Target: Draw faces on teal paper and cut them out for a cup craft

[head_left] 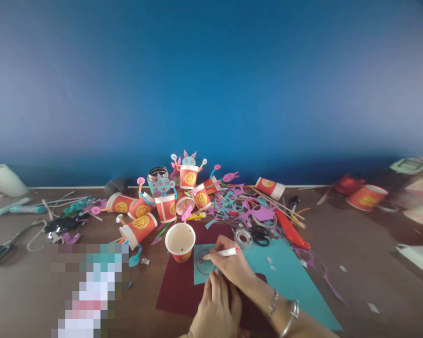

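Several red paper cups crowd the far side of my desk, some tipped over, one standing near the blue wall with a blue paper face above its rim. To their right I see a tangle of purple and blue paper scraps; in front of it a tape roll sits just beside black scissors. An open cup stands close by the small blue square – the nearest obstacle to my drawing. That square lies on a dark red sheet, with a large blue sheet to the right.

My right hand comes in from the lower right, its grip pinching a slanted white marker, the tip inside the circle drawn on the square. My left hand reaches up from below, back upward – its grip uncurled, fingers extended close together, fingertips at the square's lower right.
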`<state>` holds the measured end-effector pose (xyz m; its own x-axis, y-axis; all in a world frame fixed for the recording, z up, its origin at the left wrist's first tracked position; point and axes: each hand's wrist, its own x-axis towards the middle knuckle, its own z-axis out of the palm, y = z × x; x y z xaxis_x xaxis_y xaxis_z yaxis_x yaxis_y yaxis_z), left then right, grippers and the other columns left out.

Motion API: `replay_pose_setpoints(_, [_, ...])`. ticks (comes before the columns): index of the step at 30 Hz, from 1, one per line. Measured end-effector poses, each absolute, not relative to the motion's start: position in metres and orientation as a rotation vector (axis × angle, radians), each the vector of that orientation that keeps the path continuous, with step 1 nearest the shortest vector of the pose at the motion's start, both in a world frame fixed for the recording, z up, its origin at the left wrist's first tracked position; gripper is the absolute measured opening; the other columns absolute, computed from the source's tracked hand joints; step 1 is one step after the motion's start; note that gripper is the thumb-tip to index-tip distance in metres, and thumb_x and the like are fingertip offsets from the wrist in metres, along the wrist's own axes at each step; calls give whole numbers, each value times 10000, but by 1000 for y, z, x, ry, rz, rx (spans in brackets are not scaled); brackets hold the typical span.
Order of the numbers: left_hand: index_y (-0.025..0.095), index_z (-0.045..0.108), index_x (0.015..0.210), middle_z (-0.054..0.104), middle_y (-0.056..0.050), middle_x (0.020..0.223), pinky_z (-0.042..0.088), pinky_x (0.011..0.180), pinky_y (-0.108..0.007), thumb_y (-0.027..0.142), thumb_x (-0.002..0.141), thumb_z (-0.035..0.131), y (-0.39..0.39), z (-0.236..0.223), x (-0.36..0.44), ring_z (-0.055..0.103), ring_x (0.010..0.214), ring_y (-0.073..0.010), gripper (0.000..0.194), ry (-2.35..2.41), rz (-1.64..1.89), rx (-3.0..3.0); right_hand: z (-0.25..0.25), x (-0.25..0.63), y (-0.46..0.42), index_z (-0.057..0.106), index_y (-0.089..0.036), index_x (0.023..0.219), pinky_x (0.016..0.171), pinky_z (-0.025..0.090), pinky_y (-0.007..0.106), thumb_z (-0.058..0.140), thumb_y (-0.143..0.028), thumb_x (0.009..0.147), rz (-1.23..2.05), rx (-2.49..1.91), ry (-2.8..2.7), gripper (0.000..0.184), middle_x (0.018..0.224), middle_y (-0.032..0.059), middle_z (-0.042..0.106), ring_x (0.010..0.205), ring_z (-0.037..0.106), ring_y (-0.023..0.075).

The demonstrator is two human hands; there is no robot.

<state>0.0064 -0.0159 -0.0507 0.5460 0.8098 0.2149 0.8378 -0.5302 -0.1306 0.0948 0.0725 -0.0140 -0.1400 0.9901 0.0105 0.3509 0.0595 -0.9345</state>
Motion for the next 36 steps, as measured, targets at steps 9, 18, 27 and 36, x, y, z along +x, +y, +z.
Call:
replay_pose_setpoints(9, [102, 516, 1219, 603, -231, 1151, 458, 873, -449, 668, 693, 532, -16, -54, 6, 549, 1087, -354, 773, -1373, -224, -2560, -17, 96, 73, 368, -207, 545, 413, 263, 195, 537, -206, 677, 1107, -1367, -1613, 214, 451, -84, 359, 448, 328, 78])
replay_pose_setpoints(18, [95, 514, 1220, 602, -228, 1150, 442, 875, -451, 651, 683, 562, -16, -55, 6, 530, 1093, -353, 774, -1378, -228, -2547, -15, 96, 73, 376, -205, 545, 417, 272, 196, 556, -218, 673, 1113, -1365, -1593, 222, 453, -83, 369, 452, 335, 78])
replay_pose_setpoints(27, [107, 526, 1214, 606, -220, 1147, 445, 873, -455, 663, 682, 552, -16, -57, 6, 533, 1090, -354, 770, -1375, -235, -2540, -15, 95, 73, 377, -208, 545, 422, 275, 197, 568, -223, 672, 1119, -1361, -1586, 230, 453, -84, 372, 450, 338, 80])
replay_pose_setpoints(36, [108, 553, 1181, 627, -219, 1115, 458, 863, -429, 678, 657, 564, -16, -57, 6, 564, 1064, -346, 774, -1353, -291, -2500, -13, 95, 72, 379, -207, 546, 422, 268, 198, 571, -221, 668, 1141, -1360, -1592, 228, 452, -83, 368, 454, 328, 81])
